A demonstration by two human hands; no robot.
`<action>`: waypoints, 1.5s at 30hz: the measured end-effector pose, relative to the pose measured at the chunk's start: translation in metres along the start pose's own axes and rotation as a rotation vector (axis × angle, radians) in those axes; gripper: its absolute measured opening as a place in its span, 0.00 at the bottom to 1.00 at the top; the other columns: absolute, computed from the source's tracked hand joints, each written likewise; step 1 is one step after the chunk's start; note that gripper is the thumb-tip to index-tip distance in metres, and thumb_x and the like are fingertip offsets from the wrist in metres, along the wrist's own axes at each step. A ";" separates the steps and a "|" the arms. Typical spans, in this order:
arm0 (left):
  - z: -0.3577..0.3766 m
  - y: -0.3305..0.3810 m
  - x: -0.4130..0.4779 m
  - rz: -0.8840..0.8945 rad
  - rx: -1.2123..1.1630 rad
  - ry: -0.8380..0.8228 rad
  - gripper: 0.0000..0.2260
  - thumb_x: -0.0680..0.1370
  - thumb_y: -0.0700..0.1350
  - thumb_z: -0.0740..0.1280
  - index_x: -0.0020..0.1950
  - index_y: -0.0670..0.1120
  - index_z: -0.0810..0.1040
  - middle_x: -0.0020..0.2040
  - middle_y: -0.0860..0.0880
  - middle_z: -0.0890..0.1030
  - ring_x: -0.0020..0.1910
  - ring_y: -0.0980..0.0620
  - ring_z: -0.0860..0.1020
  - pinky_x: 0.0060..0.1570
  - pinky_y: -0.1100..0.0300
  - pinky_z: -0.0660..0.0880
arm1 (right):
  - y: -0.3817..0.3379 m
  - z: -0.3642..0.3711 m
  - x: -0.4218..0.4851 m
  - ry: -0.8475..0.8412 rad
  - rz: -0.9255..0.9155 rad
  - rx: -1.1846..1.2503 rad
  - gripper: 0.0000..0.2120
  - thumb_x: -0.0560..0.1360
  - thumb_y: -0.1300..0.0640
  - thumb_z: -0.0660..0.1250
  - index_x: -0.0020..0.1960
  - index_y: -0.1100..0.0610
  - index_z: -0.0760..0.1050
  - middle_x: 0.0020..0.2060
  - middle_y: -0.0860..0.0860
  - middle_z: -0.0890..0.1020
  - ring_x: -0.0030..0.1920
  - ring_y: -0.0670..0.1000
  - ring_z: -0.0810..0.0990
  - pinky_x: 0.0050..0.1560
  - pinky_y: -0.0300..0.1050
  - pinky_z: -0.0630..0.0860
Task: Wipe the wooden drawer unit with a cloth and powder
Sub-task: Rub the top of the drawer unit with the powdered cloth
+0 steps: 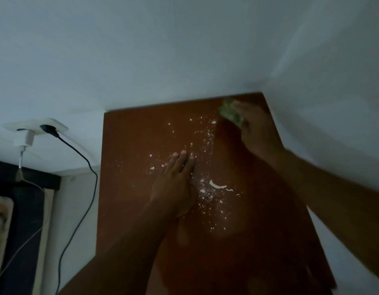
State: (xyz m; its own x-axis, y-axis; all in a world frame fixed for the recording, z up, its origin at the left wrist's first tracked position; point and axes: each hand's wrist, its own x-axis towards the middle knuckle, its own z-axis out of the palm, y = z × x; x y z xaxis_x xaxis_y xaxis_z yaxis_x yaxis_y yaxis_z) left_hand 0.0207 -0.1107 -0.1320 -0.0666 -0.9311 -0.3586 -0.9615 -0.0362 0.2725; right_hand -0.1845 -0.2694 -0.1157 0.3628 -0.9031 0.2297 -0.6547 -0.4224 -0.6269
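The reddish-brown top of the wooden drawer unit [129, 188] fills the middle of the head view, pushed into a wall corner. White powder [207, 133] is scattered across its centre, with a thicker smear [217, 185] lower down. My left hand [175, 184] lies flat on the top, palm down, fingers together, beside the powder. My right hand [258, 128] is at the far right corner, blurred, shut on a greenish cloth [230, 112] pressed to the wood.
White walls close in behind and to the right of the unit. To the left, a wall socket [35, 125] holds a white charger [26, 139] and a black plug with a black cable [86, 165] hanging near the unit's left edge. Dark furniture [24, 209] stands at lower left.
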 end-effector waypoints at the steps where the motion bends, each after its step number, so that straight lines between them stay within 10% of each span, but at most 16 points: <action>1: 0.001 0.000 -0.001 0.001 -0.002 0.013 0.32 0.82 0.53 0.54 0.81 0.51 0.41 0.81 0.50 0.40 0.79 0.49 0.39 0.77 0.51 0.47 | 0.015 0.000 0.030 -0.006 0.032 -0.070 0.22 0.75 0.74 0.59 0.67 0.65 0.74 0.66 0.59 0.76 0.66 0.53 0.73 0.73 0.40 0.64; 6: 0.006 0.000 -0.001 0.008 -0.037 0.035 0.31 0.82 0.53 0.53 0.81 0.51 0.42 0.81 0.50 0.40 0.79 0.50 0.38 0.78 0.52 0.45 | 0.057 0.042 0.042 -0.115 0.018 -0.301 0.24 0.80 0.59 0.55 0.76 0.60 0.63 0.76 0.58 0.65 0.77 0.58 0.60 0.78 0.55 0.56; 11: 0.000 -0.007 -0.001 0.038 -0.034 0.018 0.29 0.82 0.51 0.52 0.81 0.50 0.45 0.82 0.49 0.43 0.80 0.49 0.42 0.78 0.51 0.48 | 0.012 0.055 -0.047 -0.211 -0.185 -0.208 0.25 0.79 0.64 0.59 0.75 0.55 0.65 0.75 0.51 0.66 0.78 0.51 0.59 0.77 0.48 0.54; 18: -0.004 -0.028 -0.027 0.030 0.022 -0.008 0.27 0.83 0.52 0.49 0.81 0.49 0.46 0.82 0.48 0.45 0.80 0.49 0.43 0.78 0.47 0.51 | -0.029 0.039 -0.094 -0.193 -0.089 0.090 0.25 0.74 0.71 0.64 0.67 0.53 0.74 0.64 0.50 0.75 0.60 0.52 0.77 0.58 0.44 0.79; 22: 0.006 -0.047 -0.033 0.008 0.022 0.042 0.29 0.80 0.55 0.44 0.81 0.49 0.49 0.82 0.48 0.48 0.80 0.49 0.45 0.78 0.49 0.52 | 0.001 0.031 0.019 -0.050 0.013 -0.035 0.21 0.77 0.72 0.61 0.67 0.60 0.75 0.65 0.58 0.77 0.65 0.54 0.74 0.69 0.32 0.64; 26: 0.010 -0.044 -0.037 -0.009 -0.055 0.062 0.29 0.80 0.54 0.44 0.81 0.48 0.48 0.82 0.49 0.45 0.80 0.50 0.42 0.78 0.52 0.49 | 0.031 0.067 0.048 -0.148 0.009 -0.258 0.24 0.78 0.67 0.60 0.75 0.60 0.65 0.75 0.56 0.66 0.77 0.57 0.61 0.78 0.51 0.54; 36: 0.007 -0.044 -0.027 -0.036 -0.061 -0.008 0.29 0.82 0.55 0.48 0.81 0.49 0.45 0.81 0.51 0.42 0.80 0.50 0.41 0.78 0.48 0.53 | -0.065 0.067 -0.103 -0.383 -0.206 0.035 0.27 0.72 0.69 0.65 0.68 0.50 0.73 0.66 0.48 0.77 0.63 0.49 0.72 0.62 0.55 0.76; 41: 0.003 -0.045 -0.033 -0.016 -0.078 0.025 0.28 0.83 0.51 0.52 0.81 0.49 0.46 0.82 0.50 0.44 0.79 0.51 0.40 0.78 0.52 0.49 | -0.026 0.052 0.025 -0.046 -0.080 -0.026 0.22 0.74 0.73 0.60 0.65 0.61 0.76 0.63 0.59 0.79 0.63 0.53 0.74 0.68 0.50 0.69; 45: -0.005 -0.042 -0.037 -0.009 -0.105 0.054 0.26 0.84 0.50 0.50 0.81 0.49 0.47 0.82 0.51 0.46 0.80 0.52 0.42 0.77 0.56 0.48 | 0.007 0.079 0.063 -0.098 -0.026 -0.247 0.23 0.72 0.69 0.61 0.66 0.62 0.76 0.66 0.60 0.77 0.65 0.64 0.73 0.69 0.55 0.69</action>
State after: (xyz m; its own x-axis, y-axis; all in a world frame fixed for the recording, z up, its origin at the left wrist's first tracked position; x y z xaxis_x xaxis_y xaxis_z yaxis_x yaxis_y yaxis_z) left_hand 0.0650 -0.0769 -0.1257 -0.0411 -0.9487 -0.3135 -0.9284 -0.0797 0.3629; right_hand -0.1135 -0.3232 -0.1640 0.4360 -0.8852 0.1621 -0.7822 -0.4618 -0.4181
